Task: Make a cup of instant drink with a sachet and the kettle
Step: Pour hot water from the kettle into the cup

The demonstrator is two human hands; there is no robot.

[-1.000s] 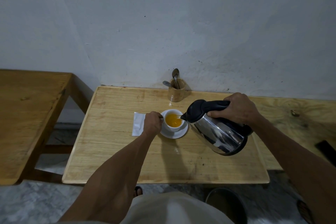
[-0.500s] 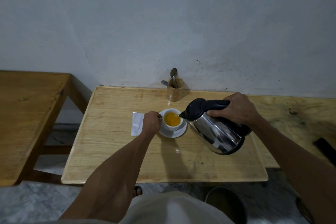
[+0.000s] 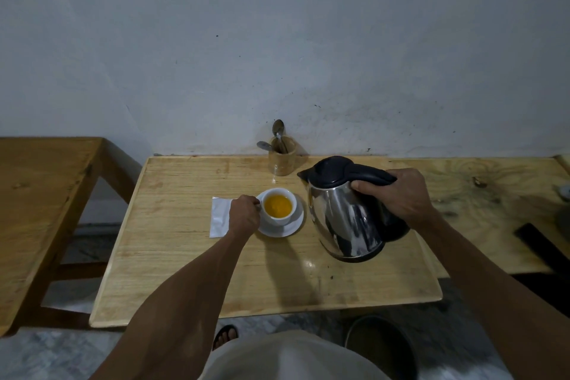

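A white cup (image 3: 288,216) full of orange drink stands on a white saucer (image 3: 294,228) in the middle of the light wooden table (image 3: 185,256). My left hand (image 3: 244,215) pinches the cup's handle at its left side. A steel kettle (image 3: 345,219) with a black lid and handle is held nearly upright, just right of the cup, its spout turned away from the rim. My right hand (image 3: 398,197) grips the kettle's black handle. A white sachet (image 3: 219,220) lies flat on the table, partly under my left hand.
A wooden holder (image 3: 281,160) with two spoons stands at the wall behind the cup. Another wooden table (image 3: 40,200) is to the left, across a gap. A dark flat object (image 3: 539,244) lies at the right edge. A dark bucket (image 3: 381,345) sits on the floor below.
The kettle has tipped back from pouring to nearly upright and drawn away to the right of the cup. My left hand stays on the cup's handle.
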